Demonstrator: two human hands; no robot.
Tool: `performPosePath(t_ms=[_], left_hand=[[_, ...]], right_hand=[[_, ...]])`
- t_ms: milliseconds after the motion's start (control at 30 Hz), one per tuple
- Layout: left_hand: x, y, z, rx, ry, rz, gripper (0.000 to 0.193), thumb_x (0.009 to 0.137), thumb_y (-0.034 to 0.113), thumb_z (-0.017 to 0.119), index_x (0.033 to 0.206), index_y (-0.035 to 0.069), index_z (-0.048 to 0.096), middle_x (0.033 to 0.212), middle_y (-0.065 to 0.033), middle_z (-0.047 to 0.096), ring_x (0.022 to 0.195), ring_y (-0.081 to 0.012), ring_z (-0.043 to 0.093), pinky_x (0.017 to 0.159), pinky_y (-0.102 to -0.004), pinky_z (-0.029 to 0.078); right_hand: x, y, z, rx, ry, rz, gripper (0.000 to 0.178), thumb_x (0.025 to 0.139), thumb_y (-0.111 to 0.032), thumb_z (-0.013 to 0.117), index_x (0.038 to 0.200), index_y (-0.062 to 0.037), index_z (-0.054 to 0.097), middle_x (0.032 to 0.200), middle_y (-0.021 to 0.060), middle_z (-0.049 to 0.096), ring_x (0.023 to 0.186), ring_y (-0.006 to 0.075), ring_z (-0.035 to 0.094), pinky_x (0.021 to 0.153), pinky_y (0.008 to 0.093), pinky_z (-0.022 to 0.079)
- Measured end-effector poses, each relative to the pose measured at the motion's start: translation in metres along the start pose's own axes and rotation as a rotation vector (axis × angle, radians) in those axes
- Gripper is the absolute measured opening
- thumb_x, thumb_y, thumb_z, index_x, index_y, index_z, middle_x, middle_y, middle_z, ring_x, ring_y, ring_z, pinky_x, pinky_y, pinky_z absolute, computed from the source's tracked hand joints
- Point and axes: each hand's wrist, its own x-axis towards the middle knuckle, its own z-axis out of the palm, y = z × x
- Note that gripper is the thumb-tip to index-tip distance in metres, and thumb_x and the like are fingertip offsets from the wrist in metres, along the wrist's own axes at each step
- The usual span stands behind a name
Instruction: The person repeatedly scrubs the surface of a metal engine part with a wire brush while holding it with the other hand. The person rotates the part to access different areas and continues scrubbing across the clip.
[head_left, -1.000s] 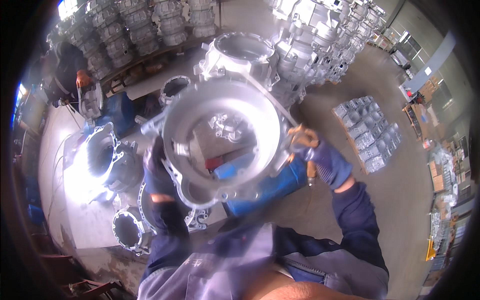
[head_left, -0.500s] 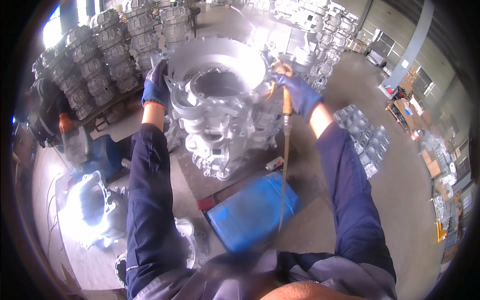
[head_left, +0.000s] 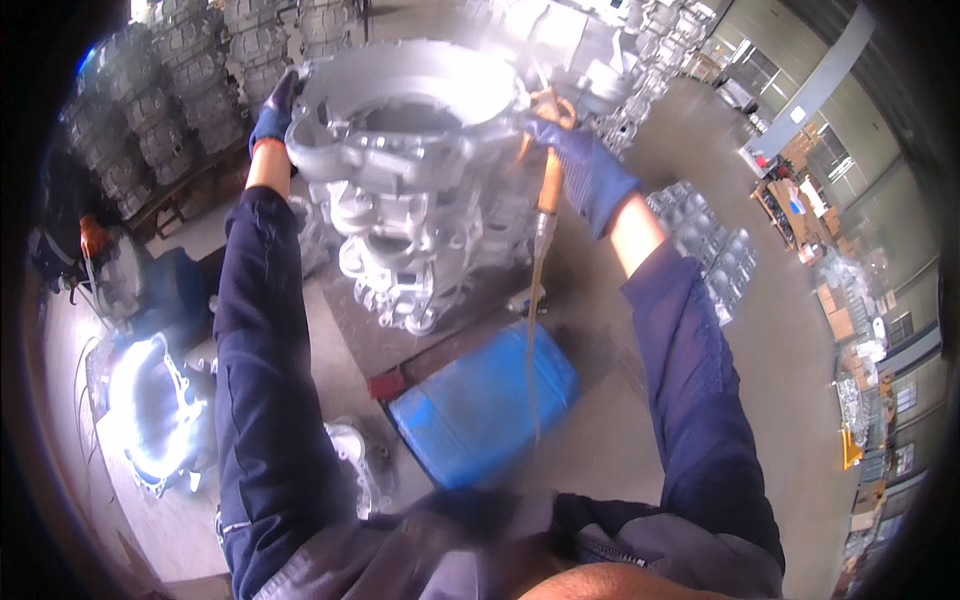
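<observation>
A large silver gearbox housing (head_left: pixel 400 165) with a round, wide-mouthed rim tops a stack of similar castings (head_left: pixel 410 265) in front of me. At its left side, my left hand (head_left: pixel 275 112), in a dark blue glove with an orange cuff, is closed on the rim's outer edge; the fingertips are partly hidden. My right hand (head_left: pixel 590 175), gloved in blue, grips an air blow gun (head_left: pixel 549 185) with an orange-wrapped handle beside the housing's right edge. From the handle a thin hose (head_left: pixel 535 330) hangs down towards me. Glare whitens the inside of the rim.
A blue plastic canister (head_left: pixel 485 405) lies below the stack. Castings (head_left: pixel 155 410) rest at lower left, one glaringly bright. Tall casting stacks (head_left: pixel 180 90) fill the back left, where another person's orange-gloved hand (head_left: pixel 93 236) shows. Smaller silver parts (head_left: pixel 705 250) lie on the floor at right.
The view has shifted, so the stack and canister sit higher and further left. Both hands keep their holds, the left at the rim, the right on the air blow gun.
</observation>
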Motion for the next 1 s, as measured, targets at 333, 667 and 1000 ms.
performPosePath(t_ms=[333,667,1000], left_hand=[[-0.199,0.103,0.079,0.484,-0.002,0.878,0.05,0.087,0.034,0.066,0.125,0.003,0.055,0.119,-0.0127,0.062,0.107,-0.0209,0.059,0.092,-0.0321,0.047],[-0.245,0.098,0.106,1.15,-0.273,1.022,0.033,0.068,0.023,0.081,0.091,0.005,0.067,0.079,-0.012,0.064,0.075,-0.0313,0.06,0.068,-0.0373,0.048],[-0.236,0.086,0.105,1.147,-0.236,1.098,0.028,0.065,0.015,0.082,0.087,0.004,0.067,0.074,-0.0121,0.064,0.067,-0.0293,0.061,0.063,-0.0347,0.049]], right_hand=[[-0.004,-0.005,0.001,-0.079,0.068,0.092,0.031,0.085,-0.028,0.067,0.105,-0.0053,0.06,0.094,0.0045,0.06,0.081,0.0163,0.059,0.071,0.031,0.051],[0.016,-0.005,0.001,-0.234,0.159,-0.055,0.035,0.085,-0.027,0.065,0.109,-0.0026,0.059,0.094,0.0052,0.06,0.084,0.0161,0.057,0.072,0.0307,0.048],[-0.055,0.066,-0.007,0.015,0.172,-0.173,0.032,0.085,-0.01,0.06,0.116,-0.0016,0.055,0.111,0.0092,0.059,0.098,0.0194,0.06,0.08,0.0295,0.052]])
